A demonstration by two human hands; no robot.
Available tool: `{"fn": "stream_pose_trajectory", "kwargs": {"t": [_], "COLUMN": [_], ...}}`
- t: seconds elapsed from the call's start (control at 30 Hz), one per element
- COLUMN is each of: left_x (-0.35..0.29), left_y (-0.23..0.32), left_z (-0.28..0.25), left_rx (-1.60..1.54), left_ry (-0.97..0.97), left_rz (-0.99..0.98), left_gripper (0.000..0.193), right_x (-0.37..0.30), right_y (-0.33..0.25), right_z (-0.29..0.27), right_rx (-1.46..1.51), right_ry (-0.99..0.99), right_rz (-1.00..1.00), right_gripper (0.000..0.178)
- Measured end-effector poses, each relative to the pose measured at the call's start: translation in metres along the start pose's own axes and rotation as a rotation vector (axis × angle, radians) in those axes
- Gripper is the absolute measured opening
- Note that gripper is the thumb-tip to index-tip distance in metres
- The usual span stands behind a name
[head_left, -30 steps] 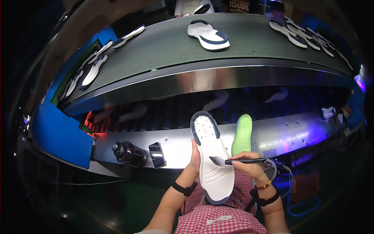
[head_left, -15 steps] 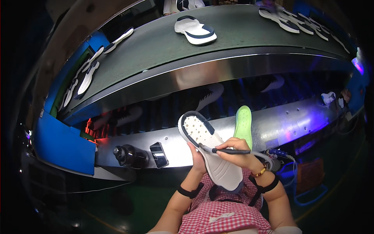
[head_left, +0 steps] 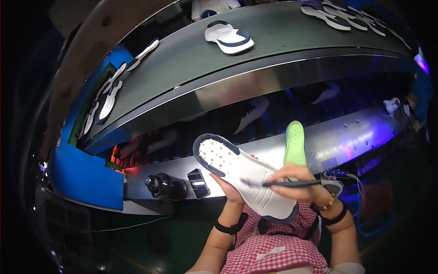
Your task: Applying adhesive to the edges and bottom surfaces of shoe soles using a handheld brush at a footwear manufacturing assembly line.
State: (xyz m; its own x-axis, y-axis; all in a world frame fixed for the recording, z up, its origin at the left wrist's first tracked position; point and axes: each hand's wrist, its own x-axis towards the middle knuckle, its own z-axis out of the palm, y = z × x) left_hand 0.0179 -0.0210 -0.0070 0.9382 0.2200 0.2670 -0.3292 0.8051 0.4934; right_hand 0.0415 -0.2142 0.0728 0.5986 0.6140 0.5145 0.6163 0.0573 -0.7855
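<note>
My left hand (head_left: 232, 191) grips a white shoe sole (head_left: 248, 166) by its near-left edge, holding it tilted up before my apron. Dark trim edges both ends of the sole, and its far end is dotted with small holes. Closed around a slim black-handled brush (head_left: 299, 184), my right hand (head_left: 301, 176) is over the sole's right side. The brush tip is blurred above the sole's middle; whether it touches cannot be seen. Just beyond that hand, a light green sole-shaped piece (head_left: 295, 142) lies on the metal ledge.
A dark bottle (head_left: 168, 186) and a phone-like slab (head_left: 199, 183) rest on the ledge (head_left: 328, 137). Above runs a green conveyor belt (head_left: 182, 68) carrying another sole (head_left: 228, 37) and more at both ends. Shoes sit on the dark level below. A person (head_left: 214, 5) is across the belt.
The brush has moved from the sole's dark-trimmed far section down toward its middle, my right hand shifting right. The sole has turned, its far end swinging left. The view has shifted slightly.
</note>
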Motion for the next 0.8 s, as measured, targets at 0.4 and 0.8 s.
{"fn": "stream_pose_trajectory", "kwargs": {"t": [0.4, 0.8], "left_x": [-0.003, 0.005], "left_y": [0.000, 0.025], "left_z": [0.017, 0.014], "left_rx": [-0.070, -0.122], "left_ry": [0.139, -0.115], "left_rz": [0.083, 0.226], "left_gripper": [0.083, 0.093], "right_x": [-0.008, -0.029], "right_y": [0.012, 0.004], "right_z": [0.011, 0.004], "right_rx": [-0.025, 0.085], "right_ry": [-0.050, -0.229], "right_rz": [-0.096, -0.049], "right_gripper": [0.018, 0.021]}}
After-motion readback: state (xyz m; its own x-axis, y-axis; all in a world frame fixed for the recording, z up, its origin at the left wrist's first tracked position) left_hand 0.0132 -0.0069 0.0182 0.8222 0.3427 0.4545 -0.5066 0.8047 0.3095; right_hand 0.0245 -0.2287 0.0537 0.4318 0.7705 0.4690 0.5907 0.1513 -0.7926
